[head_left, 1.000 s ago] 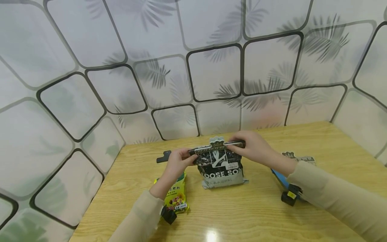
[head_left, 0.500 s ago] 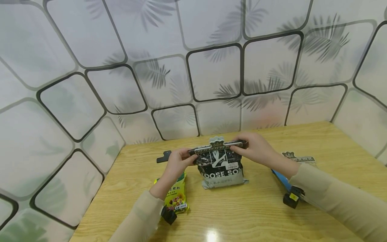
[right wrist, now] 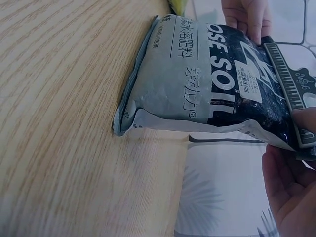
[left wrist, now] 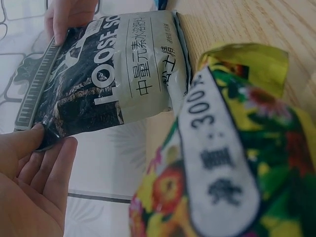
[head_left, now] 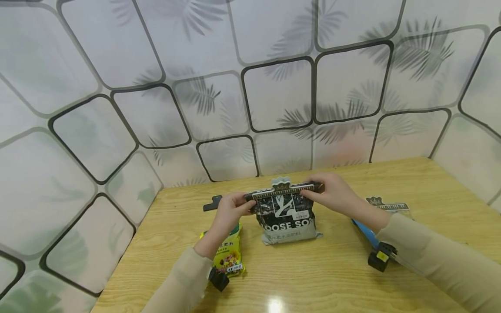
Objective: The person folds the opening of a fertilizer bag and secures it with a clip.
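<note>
Apparently securing the piano-keyboard clip (head_left: 282, 187) across the LOOSE SOIL bag (head_left: 288, 221), upright on or just above the table (head_left: 313, 274), hard to tell. Pinching its top corners, thumb to fingers, with left hand (head_left: 230, 211) and right hand (head_left: 328, 191). Next, probably press evenly; mind the yellow flower-printed bag (head_left: 228, 251) and blue packet (head_left: 366, 233) by the wrists.

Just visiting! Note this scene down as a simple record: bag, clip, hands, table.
Bag: black-and-grey LOOSE SOIL bag, roughly upright
Clip: piano-patterned clip, across the bag's top
Left hand: pinches the bag's top left corner
Right hand: pinches the top right corner, thumb on the clip
Table, left: yellow flowered bag; small dark piece behind it
Table, right: blue item, partly hidden; second piano-patterned clip near it
</note>
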The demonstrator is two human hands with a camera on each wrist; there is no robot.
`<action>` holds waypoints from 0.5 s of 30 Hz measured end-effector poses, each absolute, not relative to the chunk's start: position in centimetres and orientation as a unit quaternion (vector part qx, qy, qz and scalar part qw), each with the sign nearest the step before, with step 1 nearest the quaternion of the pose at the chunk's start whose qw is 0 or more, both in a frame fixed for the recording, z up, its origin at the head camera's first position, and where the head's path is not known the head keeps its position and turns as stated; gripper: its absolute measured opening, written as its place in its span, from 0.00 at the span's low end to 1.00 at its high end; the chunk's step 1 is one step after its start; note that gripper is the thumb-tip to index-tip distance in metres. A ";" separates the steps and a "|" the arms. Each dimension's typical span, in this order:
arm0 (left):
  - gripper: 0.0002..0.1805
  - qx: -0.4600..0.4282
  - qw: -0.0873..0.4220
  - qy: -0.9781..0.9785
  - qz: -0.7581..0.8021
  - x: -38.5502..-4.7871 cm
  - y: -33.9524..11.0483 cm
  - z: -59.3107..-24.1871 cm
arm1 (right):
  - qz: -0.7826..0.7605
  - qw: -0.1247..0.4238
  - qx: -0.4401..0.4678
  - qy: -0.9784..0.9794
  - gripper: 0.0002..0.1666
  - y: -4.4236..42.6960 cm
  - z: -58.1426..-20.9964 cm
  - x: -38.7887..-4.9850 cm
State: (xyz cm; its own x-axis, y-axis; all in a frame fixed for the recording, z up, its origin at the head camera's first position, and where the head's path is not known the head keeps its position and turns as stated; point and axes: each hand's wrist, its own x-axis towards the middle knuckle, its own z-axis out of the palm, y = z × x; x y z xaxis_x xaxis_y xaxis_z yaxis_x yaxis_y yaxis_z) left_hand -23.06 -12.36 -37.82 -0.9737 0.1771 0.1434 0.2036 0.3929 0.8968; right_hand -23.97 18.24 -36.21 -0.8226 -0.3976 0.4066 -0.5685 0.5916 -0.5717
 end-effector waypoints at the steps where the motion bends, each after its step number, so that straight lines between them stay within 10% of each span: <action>1: 0.06 -0.114 0.013 -0.834 -0.540 -23.0 -12.3 -37.8 | 0.361 0.118 0.273 -0.884 0.10 18.3 -36.3 -24.0; 15: 0.05 -0.118 0.014 -0.830 -0.545 -23.0 -12.3 -37.9 | 0.376 0.108 0.277 -0.877 0.12 18.7 -36.4 -24.0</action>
State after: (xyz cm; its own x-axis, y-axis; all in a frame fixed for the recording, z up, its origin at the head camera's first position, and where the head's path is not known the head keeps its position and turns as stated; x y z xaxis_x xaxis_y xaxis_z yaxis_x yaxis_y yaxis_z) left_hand -22.98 -12.30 -37.89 -0.9717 0.1809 0.1517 0.2112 0.3784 0.9012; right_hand -24.04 18.70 -36.39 -0.8229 -0.4059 0.3975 -0.5678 0.5628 -0.6008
